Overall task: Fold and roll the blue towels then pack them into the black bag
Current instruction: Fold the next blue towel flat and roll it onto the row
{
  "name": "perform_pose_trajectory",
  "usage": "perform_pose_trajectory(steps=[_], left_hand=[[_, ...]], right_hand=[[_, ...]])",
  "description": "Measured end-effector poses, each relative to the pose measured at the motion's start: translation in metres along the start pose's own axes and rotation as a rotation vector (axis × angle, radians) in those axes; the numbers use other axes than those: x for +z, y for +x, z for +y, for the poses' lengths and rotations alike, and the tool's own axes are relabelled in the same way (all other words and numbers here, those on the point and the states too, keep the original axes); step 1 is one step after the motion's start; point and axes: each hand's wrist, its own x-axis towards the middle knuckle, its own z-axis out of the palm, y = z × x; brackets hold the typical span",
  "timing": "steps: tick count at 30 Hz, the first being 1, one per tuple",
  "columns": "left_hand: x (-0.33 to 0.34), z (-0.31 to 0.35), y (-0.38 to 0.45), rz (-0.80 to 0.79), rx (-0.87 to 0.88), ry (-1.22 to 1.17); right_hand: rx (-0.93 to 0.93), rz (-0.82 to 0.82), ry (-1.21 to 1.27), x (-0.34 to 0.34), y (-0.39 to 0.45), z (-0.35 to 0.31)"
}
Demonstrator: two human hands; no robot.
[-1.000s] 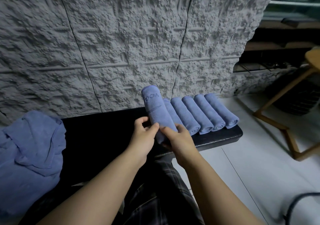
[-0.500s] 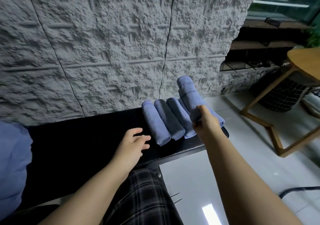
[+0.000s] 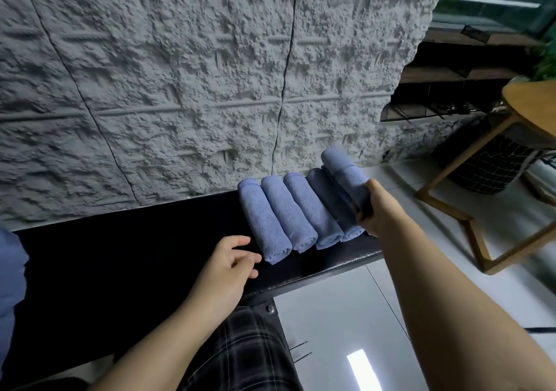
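The fingers of the right hand (image 3: 380,210) are wrapped around the near end of a rolled blue towel (image 3: 346,177), gripping it firmly; the roll tilts upward and away, its far end raised toward the rough grey wall (image 3: 210,75), and it sits over the right end of the row, above the bench's right edge. The left hand (image 3: 228,267) hovers over the black bench (image 3: 135,240) with its fingers loosely spread and holding nothing, the fingertips just beside the near end of the leftmost roll. Four rolled towels (image 3: 288,213) lie side by side on the bench near its right end, touching one another, their far ends against the wall and their near ends pointing toward the bench's front edge. The fourth, rightmost roll lies partly under the held one. At the bench's far left edge a bunch of unrolled blue cloth (image 3: 10,270) shows. To the right, off the bench, a wooden table (image 3: 529,105) stands on the pale floor.
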Motion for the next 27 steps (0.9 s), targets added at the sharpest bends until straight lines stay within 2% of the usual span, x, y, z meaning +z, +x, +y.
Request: perform_pose_trajectory(steps=[7, 12, 19, 23, 27], left_hand=[[0.002, -0.005, -0.001, -0.008, -0.012, 0.008], [-0.001, -0.010, -0.002, -0.016, -0.022, 0.030], [-0.003, -0.010, -0.002, 0.009, -0.014, 0.015], [-0.005, -0.012, -0.004, 0.022, 0.001, 0.006], [-0.009, -0.014, -0.006, 0.039, 0.015, -0.006]], right_hand=[[-0.164, 0.132, -0.291, -0.013, 0.017, 0.006], [-0.168, 0.218, -0.462, -0.018, 0.022, 0.023], [-0.153, 0.285, -0.498, -0.019, 0.033, 0.031], [-0.144, 0.259, -0.528, -0.016, 0.029, 0.032], [-0.207, 0.393, -0.615, -0.014, 0.004, 0.039]])
